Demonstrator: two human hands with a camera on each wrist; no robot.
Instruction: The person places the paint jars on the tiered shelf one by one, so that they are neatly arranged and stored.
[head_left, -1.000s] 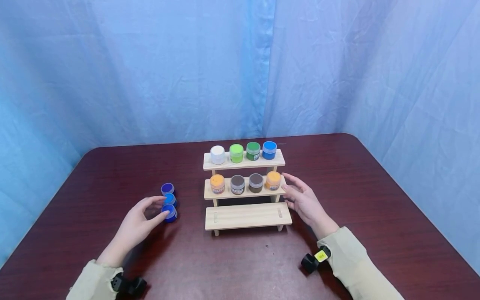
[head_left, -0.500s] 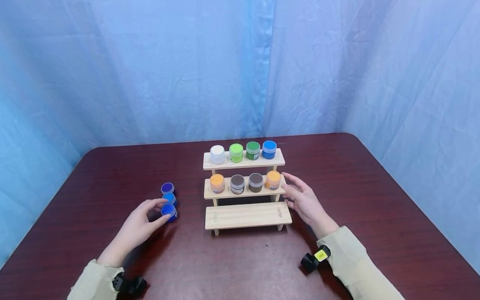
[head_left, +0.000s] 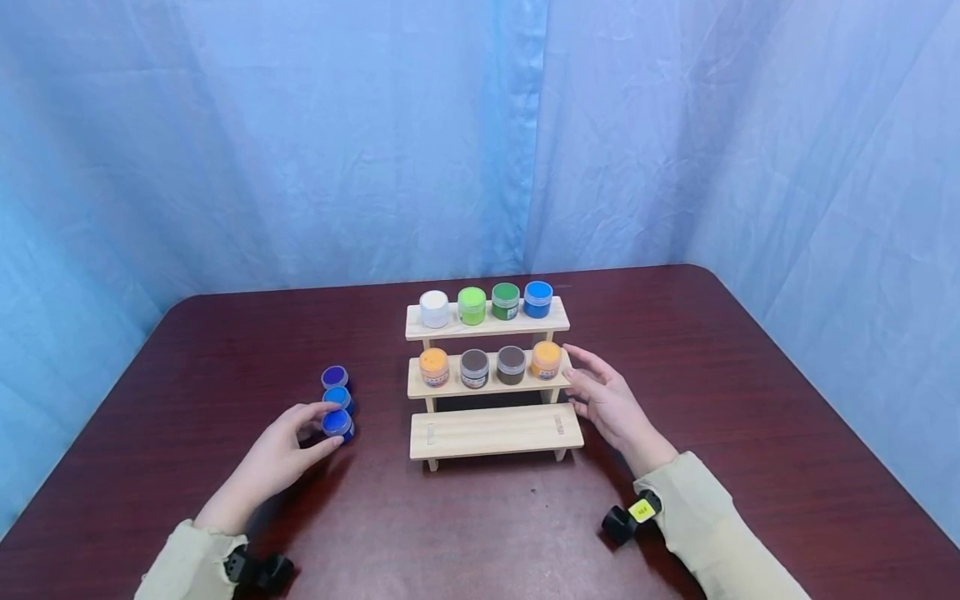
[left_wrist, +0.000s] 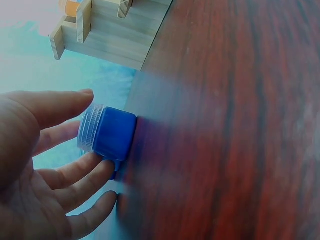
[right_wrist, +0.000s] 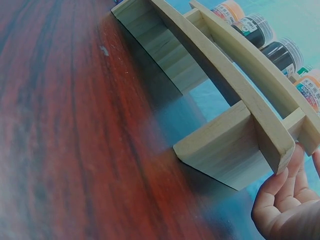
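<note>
Three blue paint jars stand in a line on the table, left of the stepped wooden rack [head_left: 497, 432]: a dark blue jar [head_left: 334, 377], a lighter blue jar [head_left: 338, 398] and the nearest blue jar [head_left: 338, 423]. My left hand [head_left: 276, 450] reaches round the nearest one, index finger behind it and thumb in front. In the left wrist view a small gap shows between the thumb and the lid of this blue jar [left_wrist: 116, 134], which stands on the table. With bent fingers, my right hand [head_left: 611, 408] grips the right end of the rack at the middle shelf.
The top shelf [head_left: 487, 328] bears a white, a light green, a green and a blue jar. On the middle shelf [head_left: 491, 388] are two orange jars [head_left: 434, 367] with two dark jars [head_left: 512, 365] between them. A blue curtain [head_left: 360, 150] hangs behind the table [head_left: 465, 533].
My left hand's fingers have shifted slightly toward the near side, from the lighter blue jar to around the nearest blue jar. My right hand and the rack have stayed put.
</note>
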